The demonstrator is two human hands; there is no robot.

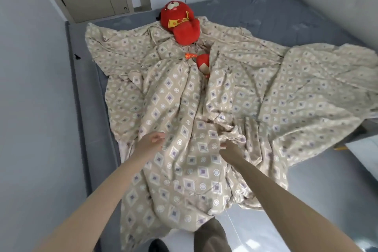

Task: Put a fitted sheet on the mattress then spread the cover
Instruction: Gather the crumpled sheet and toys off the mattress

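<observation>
left hand pinching patterned sheet, right hand gripping bunched fold of it, sheet crumpled over grey mattress, red plush toy at far end

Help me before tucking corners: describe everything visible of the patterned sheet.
The patterned sheet is beige fabric printed with purple diamonds and white circles. It lies crumpled across the grey mattress, near end hanging off. A red plush toy rests on its far part. The left hand and right hand each grip a fold.
</observation>
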